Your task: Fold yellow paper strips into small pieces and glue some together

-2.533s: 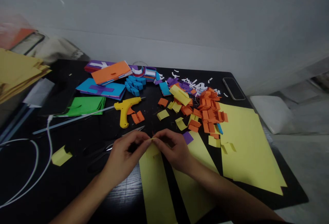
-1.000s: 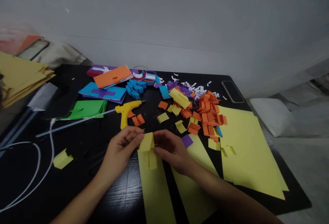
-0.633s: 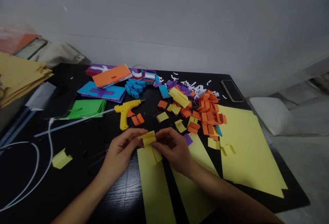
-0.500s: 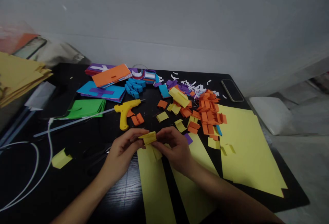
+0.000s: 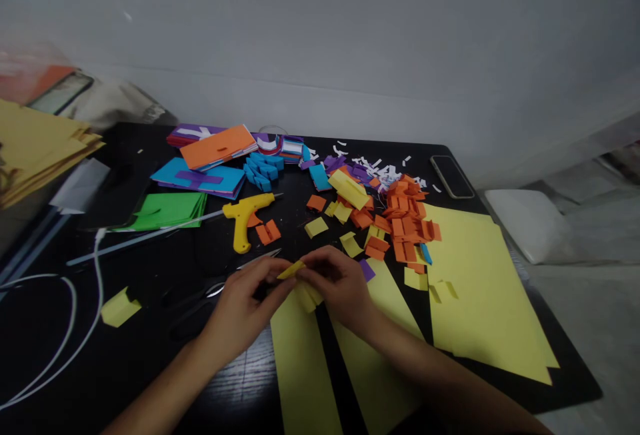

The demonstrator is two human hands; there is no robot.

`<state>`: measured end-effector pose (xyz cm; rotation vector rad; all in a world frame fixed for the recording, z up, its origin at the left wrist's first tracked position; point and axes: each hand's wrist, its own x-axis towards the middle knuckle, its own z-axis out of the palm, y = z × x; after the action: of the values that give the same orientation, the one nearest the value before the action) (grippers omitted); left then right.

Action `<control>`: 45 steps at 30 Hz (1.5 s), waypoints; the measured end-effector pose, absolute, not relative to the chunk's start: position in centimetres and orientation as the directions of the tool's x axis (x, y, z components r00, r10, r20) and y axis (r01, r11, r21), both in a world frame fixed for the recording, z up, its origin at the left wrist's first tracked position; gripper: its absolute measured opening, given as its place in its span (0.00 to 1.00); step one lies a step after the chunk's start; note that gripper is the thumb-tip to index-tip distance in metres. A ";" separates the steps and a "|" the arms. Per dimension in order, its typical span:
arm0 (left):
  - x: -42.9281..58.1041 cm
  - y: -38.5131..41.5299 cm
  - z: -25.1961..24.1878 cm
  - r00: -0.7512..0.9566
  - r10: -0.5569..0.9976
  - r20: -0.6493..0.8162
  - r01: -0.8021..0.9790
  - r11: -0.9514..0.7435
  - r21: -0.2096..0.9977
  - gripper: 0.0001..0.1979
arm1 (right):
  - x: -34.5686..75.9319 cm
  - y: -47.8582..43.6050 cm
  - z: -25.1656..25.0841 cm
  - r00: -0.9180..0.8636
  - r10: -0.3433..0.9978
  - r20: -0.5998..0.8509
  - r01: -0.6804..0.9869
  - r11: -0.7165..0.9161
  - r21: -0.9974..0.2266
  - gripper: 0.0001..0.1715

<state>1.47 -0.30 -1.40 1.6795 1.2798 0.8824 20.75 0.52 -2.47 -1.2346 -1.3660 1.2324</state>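
Since half a second ago, the folded yellow piece (image 5: 292, 270) has tipped flatter and sunk lower between our fingertips, and our left hand (image 5: 243, 308) has slid off the scissors (image 5: 253, 262), baring a grey blade. Both thumbs and forefingers are pinched together on that small creased paper, our left hand gripping its near edge and our right hand (image 5: 340, 285) pressing it from the other side. It sits just nearer to us than the glue gun (image 5: 245, 216), at the far end of a long, smooth yellow strip (image 5: 300, 362) lying flat on the black table (image 5: 150, 355).

The glue gun is glossy yellow plastic, lying on its side. To its right spreads a heap of little folded orange tabs (image 5: 407, 222), and further right lies a broad matte yellow sheet (image 5: 480, 295). To its left rests a flat green paper stack (image 5: 167, 208); nearer us on that side curls a thin white cable (image 5: 75, 332).
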 end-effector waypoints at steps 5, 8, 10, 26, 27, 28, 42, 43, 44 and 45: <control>1.7 -0.4 -1.0 0.202 0.979 -0.020 0.316 -0.045 0.948 0.08 | 20.6 0.6 -2.9 -0.123 0.990 -0.074 -0.001 -0.075 -0.997 0.14; 1.8 -0.2 -0.3 0.197 0.978 -0.071 0.204 0.030 0.978 0.08 | 20.5 0.7 -3.0 -0.130 0.981 -0.141 -0.084 -0.152 -0.985 0.20; 1.8 0.0 0.1 0.170 0.981 -0.094 0.148 0.069 0.987 0.09 | 20.4 0.7 -2.9 -0.130 0.980 -0.152 -0.118 -0.168 -0.979 0.23; 1.5 -0.1 -0.1 0.115 0.986 -0.123 0.031 0.120 0.992 0.04 | 20.8 0.2 -2.2 -0.286 0.943 -0.171 -0.002 -0.179 -0.984 0.12; 1.5 -0.1 0.0 0.111 0.987 -0.118 0.028 0.115 0.993 0.04 | 20.8 0.2 -2.1 -0.285 0.942 -0.175 0.019 -0.177 -0.984 0.11; 1.5 -0.1 0.0 0.107 0.988 -0.113 0.026 0.111 0.993 0.04 | 20.7 0.2 -2.1 -0.283 0.943 -0.177 0.032 -0.175 -0.984 0.10; 1.5 0.0 -0.5 0.223 0.953 -0.205 0.138 0.178 0.974 0.05 | 20.8 0.6 -2.3 -0.247 0.941 -0.232 -0.051 -0.252 -0.966 0.10; 1.5 0.0 -0.5 0.226 0.953 -0.201 0.134 0.174 0.976 0.05 | 20.7 0.6 -2.3 -0.250 0.942 -0.223 -0.048 -0.242 -0.969 0.09; 1.4 0.1 -0.5 0.227 0.955 -0.191 0.128 0.165 0.978 0.04 | 20.7 0.5 -2.2 -0.251 0.945 -0.212 -0.049 -0.231 -0.972 0.08; 1.4 0.1 -0.5 0.225 0.958 -0.178 0.126 0.153 0.980 0.04 | 20.7 0.5 -2.1 -0.250 0.948 -0.197 -0.054 -0.217 -0.975 0.06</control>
<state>1.42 0.07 -0.49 1.2638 1.1827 0.8597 20.72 0.50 -2.15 -1.1749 -1.2184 1.5861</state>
